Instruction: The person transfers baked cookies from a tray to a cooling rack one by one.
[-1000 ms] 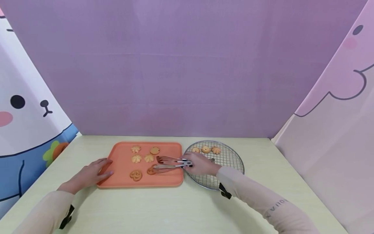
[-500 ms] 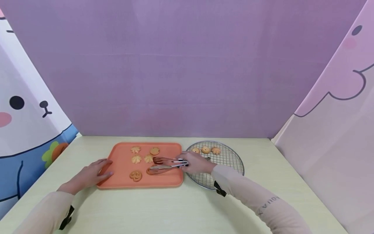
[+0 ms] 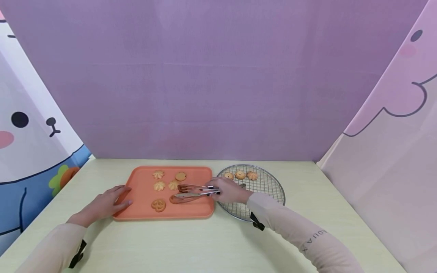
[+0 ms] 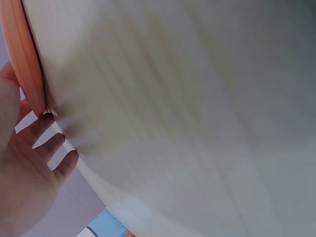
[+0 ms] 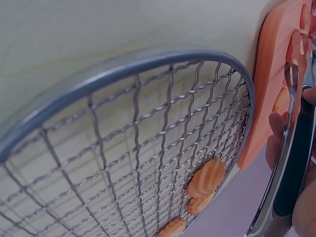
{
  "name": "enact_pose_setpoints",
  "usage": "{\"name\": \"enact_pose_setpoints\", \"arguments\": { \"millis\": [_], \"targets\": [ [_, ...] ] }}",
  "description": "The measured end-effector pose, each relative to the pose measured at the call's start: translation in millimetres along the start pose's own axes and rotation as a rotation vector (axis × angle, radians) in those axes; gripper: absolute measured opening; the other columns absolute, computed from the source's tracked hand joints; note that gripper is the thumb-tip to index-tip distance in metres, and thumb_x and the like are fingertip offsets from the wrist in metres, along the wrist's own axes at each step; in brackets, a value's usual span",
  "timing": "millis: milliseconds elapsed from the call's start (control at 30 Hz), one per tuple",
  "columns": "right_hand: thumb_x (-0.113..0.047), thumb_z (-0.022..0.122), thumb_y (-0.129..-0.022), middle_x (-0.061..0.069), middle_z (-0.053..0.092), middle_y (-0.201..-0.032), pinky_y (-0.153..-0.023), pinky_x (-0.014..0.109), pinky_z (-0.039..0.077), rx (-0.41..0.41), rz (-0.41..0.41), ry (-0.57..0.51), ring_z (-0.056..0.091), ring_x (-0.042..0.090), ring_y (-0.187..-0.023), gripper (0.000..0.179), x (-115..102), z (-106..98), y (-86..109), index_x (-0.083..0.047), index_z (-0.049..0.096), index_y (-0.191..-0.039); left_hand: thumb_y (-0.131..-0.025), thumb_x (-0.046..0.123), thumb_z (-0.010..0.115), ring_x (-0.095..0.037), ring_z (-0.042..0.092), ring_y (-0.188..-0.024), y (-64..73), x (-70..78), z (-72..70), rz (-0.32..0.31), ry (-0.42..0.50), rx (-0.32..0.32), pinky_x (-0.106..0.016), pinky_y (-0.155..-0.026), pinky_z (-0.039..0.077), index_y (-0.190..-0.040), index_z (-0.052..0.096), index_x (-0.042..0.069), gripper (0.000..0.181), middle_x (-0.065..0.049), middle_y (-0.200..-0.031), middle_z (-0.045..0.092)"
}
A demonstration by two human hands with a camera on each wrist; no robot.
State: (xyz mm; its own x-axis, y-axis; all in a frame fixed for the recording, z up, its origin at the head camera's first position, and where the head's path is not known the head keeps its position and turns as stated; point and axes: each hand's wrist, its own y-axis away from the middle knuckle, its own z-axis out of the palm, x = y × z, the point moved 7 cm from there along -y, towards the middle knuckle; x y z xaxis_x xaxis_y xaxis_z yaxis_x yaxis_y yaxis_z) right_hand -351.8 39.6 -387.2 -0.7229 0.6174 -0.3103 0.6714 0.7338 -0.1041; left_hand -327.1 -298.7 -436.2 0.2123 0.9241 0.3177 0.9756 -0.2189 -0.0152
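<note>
My right hand (image 3: 228, 190) grips metal tongs (image 3: 196, 192), whose dark green handle grip (image 5: 296, 158) shows in the right wrist view. The tong ends reach over the right part of the orange tray (image 3: 138, 182), one on a pretzel-shaped cookie (image 3: 172, 199) that they partly cover. A second pretzel-shaped cookie (image 3: 158, 205) lies to its left, and several flower-shaped and round cookies (image 3: 159, 185) lie behind. My left hand (image 3: 102, 204) rests on the tray's left edge, thumb and forefinger over the rim. In the left wrist view the other fingertips (image 4: 71, 158) touch the table beside the tray's rim.
A round wire rack (image 3: 269, 185) stands right of the tray, under my right wrist. Three cookies (image 3: 240, 174) sit near its far rim. A purple backdrop (image 3: 218, 94) rises behind the pale table (image 3: 170, 242), and printed cloths (image 3: 392, 163) flank both sides.
My right hand and the tongs have moved slightly left, and the pretzel-shaped cookie under the tongs has shifted a little left. My left hand has stayed on the tray's edge.
</note>
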Motion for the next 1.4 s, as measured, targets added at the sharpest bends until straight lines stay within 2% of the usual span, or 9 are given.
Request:
{"name": "enact_pose_setpoints", "arguments": {
  "millis": [200, 433, 833, 1133, 1400],
  "targets": [
    [-0.012, 0.062, -0.082, 0.001, 0.065, -0.110, -0.063, 0.015, 0.045, -0.002, 0.001, -0.002, 0.055, 0.005, -0.075, 0.036, 0.6, 0.9, -0.3, -0.010, 0.060, -0.118, -0.085, 0.051, 0.056, -0.052, 0.037, -0.118, 0.5, -1.1, 0.4, -0.010, 0.003, -0.012, -0.067, -0.088, 0.037, -0.131, 0.043, -0.001, 0.071, -0.032, -0.133, 0.039],
    [-0.009, 0.061, -0.081, 0.004, 0.065, -0.108, -0.056, 0.014, 0.045, 0.004, -0.023, -0.015, 0.054, 0.003, -0.069, 0.036, -1.9, 2.6, -6.3, -0.009, 0.060, -0.117, -0.084, 0.051, 0.056, -0.052, 0.038, -0.117, 0.8, -0.5, -0.6, -0.004, -0.004, 0.000, -0.066, -0.087, 0.038, -0.131, 0.044, -0.001, 0.071, -0.032, -0.132, 0.040],
    [-0.009, 0.061, -0.082, 0.003, 0.065, -0.103, -0.062, 0.014, 0.045, -0.005, -0.041, -0.030, 0.053, 0.002, -0.071, 0.032, -7.5, 1.7, -10.8, -0.008, 0.062, -0.114, -0.084, 0.051, 0.056, -0.051, 0.038, -0.117, 1.5, 1.1, -1.3, 0.009, 0.000, 0.011, -0.066, -0.088, 0.038, -0.131, 0.044, -0.001, 0.071, -0.032, -0.132, 0.040],
    [-0.009, 0.063, -0.081, 0.001, 0.065, -0.103, -0.064, 0.014, 0.045, 0.016, -0.026, 0.008, 0.053, 0.003, -0.071, 0.032, -10.3, 0.9, -8.1, -0.010, 0.063, -0.113, -0.084, 0.052, 0.056, -0.051, 0.038, -0.117, 2.3, 1.3, -1.5, 0.006, -0.009, 0.013, -0.066, -0.087, 0.038, -0.131, 0.044, -0.001, 0.072, -0.032, -0.132, 0.039],
    [-0.013, 0.062, -0.082, 0.002, 0.065, -0.104, -0.057, 0.014, 0.043, 0.014, -0.014, 0.025, 0.050, 0.003, -0.067, 0.036, -11.8, 4.2, -10.7, -0.009, 0.060, -0.118, -0.084, 0.050, 0.057, -0.051, 0.039, -0.116, 3.0, 1.9, -2.2, 0.008, -0.014, 0.016, -0.066, -0.087, 0.039, -0.130, 0.044, -0.001, 0.070, -0.032, -0.131, 0.040]
  ]
}}
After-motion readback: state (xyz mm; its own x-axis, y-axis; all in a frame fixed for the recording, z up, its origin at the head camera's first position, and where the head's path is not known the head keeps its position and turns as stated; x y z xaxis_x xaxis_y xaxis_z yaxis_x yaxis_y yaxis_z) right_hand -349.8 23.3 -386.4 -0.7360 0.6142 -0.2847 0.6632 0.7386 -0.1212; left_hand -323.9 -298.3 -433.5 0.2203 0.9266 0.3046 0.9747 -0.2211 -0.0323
